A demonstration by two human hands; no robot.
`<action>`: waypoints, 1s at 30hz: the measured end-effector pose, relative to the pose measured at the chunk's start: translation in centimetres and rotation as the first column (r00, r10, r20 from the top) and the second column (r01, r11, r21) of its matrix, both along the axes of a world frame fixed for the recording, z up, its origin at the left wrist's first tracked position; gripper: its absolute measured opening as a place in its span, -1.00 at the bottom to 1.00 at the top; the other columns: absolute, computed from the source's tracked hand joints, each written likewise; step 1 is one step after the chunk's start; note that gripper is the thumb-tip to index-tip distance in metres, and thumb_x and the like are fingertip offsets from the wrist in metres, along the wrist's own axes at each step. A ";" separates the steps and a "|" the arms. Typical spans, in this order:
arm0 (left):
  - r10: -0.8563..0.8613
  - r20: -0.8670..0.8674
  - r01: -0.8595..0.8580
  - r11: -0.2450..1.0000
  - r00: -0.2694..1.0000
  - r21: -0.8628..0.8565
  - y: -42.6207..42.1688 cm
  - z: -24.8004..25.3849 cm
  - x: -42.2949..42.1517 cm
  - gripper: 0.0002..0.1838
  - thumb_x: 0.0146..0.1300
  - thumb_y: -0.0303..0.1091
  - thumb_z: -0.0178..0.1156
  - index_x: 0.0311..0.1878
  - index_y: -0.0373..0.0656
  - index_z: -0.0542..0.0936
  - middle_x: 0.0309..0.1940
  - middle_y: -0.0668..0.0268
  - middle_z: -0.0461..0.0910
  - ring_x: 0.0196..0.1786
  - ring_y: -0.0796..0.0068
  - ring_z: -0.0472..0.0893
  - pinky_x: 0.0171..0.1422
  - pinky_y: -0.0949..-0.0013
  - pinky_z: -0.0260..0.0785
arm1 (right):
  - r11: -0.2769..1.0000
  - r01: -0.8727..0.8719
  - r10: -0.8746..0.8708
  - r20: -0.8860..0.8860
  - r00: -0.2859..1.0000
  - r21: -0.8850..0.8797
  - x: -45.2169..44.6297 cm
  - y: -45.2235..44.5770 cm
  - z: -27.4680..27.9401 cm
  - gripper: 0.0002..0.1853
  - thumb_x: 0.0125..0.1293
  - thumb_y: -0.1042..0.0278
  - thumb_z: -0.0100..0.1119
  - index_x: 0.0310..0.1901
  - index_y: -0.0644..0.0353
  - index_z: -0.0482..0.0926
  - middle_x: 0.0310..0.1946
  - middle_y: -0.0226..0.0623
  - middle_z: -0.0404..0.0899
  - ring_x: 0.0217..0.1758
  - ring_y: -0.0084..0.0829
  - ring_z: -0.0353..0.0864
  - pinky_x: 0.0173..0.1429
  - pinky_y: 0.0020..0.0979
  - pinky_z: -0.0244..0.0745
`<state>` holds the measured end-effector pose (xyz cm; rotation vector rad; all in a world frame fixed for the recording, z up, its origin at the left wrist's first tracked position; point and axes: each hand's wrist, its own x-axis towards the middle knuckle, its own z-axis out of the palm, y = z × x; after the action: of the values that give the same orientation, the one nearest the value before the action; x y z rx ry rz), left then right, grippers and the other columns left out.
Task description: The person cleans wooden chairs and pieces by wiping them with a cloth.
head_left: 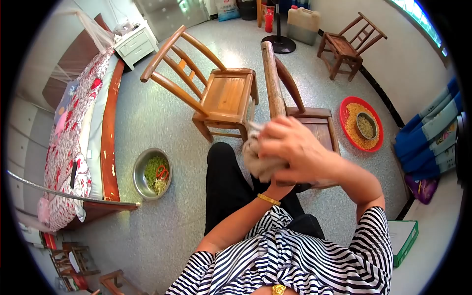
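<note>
A bunched beige-grey cloth (260,160) is in front of me, above my lap and close to the two nearer chairs. My right hand (297,147) has its curled fingers closed on the cloth from above, slightly smeared by motion. Below it, my left hand (281,190), with a gold bracelet at the wrist, reaches in under the right hand and the cloth. Its fingers are hidden there. Just beyond the cloth stands a light wooden chair (228,93), and a darker wooden chair (312,123) is at the right, partly behind my right hand.
A steel basin (139,183) with greens and red-handled scissors (162,171) sits on the floor left. At right lies a red tray (342,120) of yellow grains holding a metal bowl (375,129). A bed (105,142), fan base (279,44) and small chair (344,46) stand farther off.
</note>
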<state>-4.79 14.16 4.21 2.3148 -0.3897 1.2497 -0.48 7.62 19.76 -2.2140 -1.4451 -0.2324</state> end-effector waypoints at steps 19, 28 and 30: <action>-0.721 -0.045 0.292 0.336 0.691 -0.895 -0.3 1.7 0.3 -0.84 0.05 -0.52 0.21 -0.29 -0.21 0.45 -0.40 0.33 0.48 -0.32 0.51 0.51 -0.15 0.47 0.38 | 0.906 0.352 -0.381 0.089 0.920 0.235 13.6 0.7 -4.0 -0.60 -0.12 0.37 0.33 -0.14 0.00 0.51 -0.09 -0.29 0.44 0.02 -0.21 0.38 0.11 -0.21 0.30; -0.723 -0.020 0.338 0.348 0.691 -0.874 -0.3 1.4 0.6 -0.85 0.02 -0.54 0.20 -0.33 -0.20 0.44 -0.43 0.32 0.46 -0.34 0.49 0.50 -0.19 0.47 0.37 | 0.819 0.527 -0.571 0.235 0.786 0.228 24.3 2.2 -4.1 -0.68 0.02 0.22 0.22 -0.12 -0.10 0.58 -0.06 -0.28 0.48 0.04 -0.16 0.42 0.06 -0.24 0.37; -0.722 -0.015 0.339 0.343 0.692 -0.876 -0.4 1.3 0.6 -0.84 0.01 -0.55 0.20 -0.33 -0.20 0.44 -0.43 0.32 0.45 -0.33 0.49 0.50 -0.19 0.47 0.37 | 0.789 0.586 -0.614 0.246 0.750 0.182 25.7 2.7 -3.6 -0.68 0.02 0.19 0.21 -0.11 -0.15 0.59 -0.07 -0.28 0.50 0.02 -0.15 0.45 0.07 -0.25 0.39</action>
<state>-4.19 13.80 5.46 1.3160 -0.2913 0.3795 25.23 10.27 16.13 -2.5803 -0.7587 -0.8608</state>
